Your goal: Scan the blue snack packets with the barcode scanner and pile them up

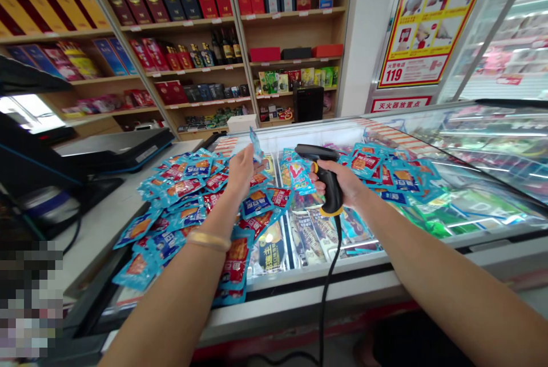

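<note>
Pinched in my left hand is a small blue snack packet, held upright above the glass freezer top. My right hand is wrapped round the handle of a black and yellow barcode scanner, whose head points left toward the packet. A large pile of blue, red and navy snack packets lies on the glass beneath and left of my left arm. Another pile of similar packets rests on the glass right of the scanner. A few packets lie between my hands.
The scanner's cable hangs over the freezer's front edge. A scale stands on the counter at the left. Shelves of boxes and bottles line the back; a white box stands beyond the freezer.
</note>
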The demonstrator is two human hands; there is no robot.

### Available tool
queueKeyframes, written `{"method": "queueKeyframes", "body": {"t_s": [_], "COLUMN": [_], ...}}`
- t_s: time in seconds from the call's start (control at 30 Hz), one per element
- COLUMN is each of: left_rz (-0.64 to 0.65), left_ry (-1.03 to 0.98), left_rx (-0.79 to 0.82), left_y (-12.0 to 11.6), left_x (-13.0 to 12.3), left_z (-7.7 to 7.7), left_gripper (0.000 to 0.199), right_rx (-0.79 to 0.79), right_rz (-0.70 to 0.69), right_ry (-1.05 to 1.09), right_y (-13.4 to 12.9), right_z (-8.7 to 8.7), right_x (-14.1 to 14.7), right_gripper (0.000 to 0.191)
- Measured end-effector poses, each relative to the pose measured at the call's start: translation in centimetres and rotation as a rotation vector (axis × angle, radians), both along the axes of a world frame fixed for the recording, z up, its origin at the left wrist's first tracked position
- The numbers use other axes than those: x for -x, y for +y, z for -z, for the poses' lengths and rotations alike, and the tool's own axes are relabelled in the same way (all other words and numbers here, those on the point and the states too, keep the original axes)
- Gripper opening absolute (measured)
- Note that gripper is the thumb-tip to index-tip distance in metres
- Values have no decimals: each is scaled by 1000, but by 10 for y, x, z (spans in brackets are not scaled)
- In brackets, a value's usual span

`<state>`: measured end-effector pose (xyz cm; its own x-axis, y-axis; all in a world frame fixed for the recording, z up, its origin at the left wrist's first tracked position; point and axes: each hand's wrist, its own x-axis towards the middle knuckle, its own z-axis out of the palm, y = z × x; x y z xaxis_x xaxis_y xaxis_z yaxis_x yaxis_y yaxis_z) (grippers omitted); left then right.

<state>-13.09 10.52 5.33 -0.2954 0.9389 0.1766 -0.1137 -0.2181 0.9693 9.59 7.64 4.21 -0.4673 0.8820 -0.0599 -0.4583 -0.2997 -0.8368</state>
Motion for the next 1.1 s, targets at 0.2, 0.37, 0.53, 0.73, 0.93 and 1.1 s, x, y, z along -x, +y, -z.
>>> {"method": "queueKeyframes", "body": {"t_s": [0.2,0.37,0.53,0.73,0.93,1.1], "left_rz": [22,134,278,348,261,145], "left_ry": [699,1136,1329,1368,1376,1411], "left_rx": [-98,-152,-170,-90,-169,-182], "left_y": [4,2,6,9,1,-6], "left_x": [-57,-130,-181,-194,-154,-73], "left_z": [-13,-12,5,12,5,4], "left_gripper": [47,48,50,49,62,57], "right_rx": [-35,-43,-47,-84,-146,-241], "right_rz": [245,436,582,572,575,557], "right_ry": [74,103,111,108,107,85], "right_y": [6,8,6,5,5,2], "right_z": [-5,0,2,1,5,8], "right_x": [-63,-122,-143,-140,-136,-106], "right_gripper": [16,15,19,23,24,25]}}
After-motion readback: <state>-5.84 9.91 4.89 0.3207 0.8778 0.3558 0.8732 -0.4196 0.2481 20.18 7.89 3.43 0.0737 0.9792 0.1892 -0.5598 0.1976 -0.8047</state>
